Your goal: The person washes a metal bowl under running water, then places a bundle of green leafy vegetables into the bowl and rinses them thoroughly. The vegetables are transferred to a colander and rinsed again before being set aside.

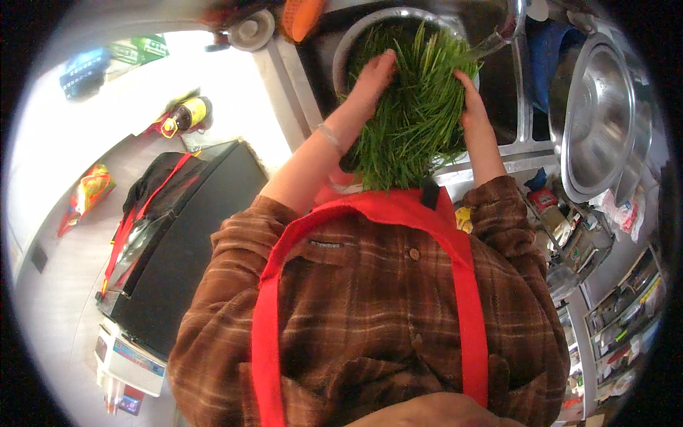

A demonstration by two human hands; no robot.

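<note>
A big bundle of long, thin green leaves (421,107), which look like garlic chives, is between my two hands over a round metal basin (341,50). My left hand (376,77) grips the bundle's left side, its fingertips partly sunk among the leaves. On the other side my right hand (472,101) holds the bundle with the thumb showing; its other fingers are hidden by the greens. Loose leaf ends hang over the basin's near side towards my red apron (368,205). A metal faucet (512,24) reaches in just beyond the right hand.
Large stainless steel bowls (597,117) stand tilted at the right, beside a blue item (547,64). An orange object (301,18) is at the top. To the left are a black cabinet (197,229) and a bottle with a yellow label (193,113). Cluttered shelves (621,320) line the right.
</note>
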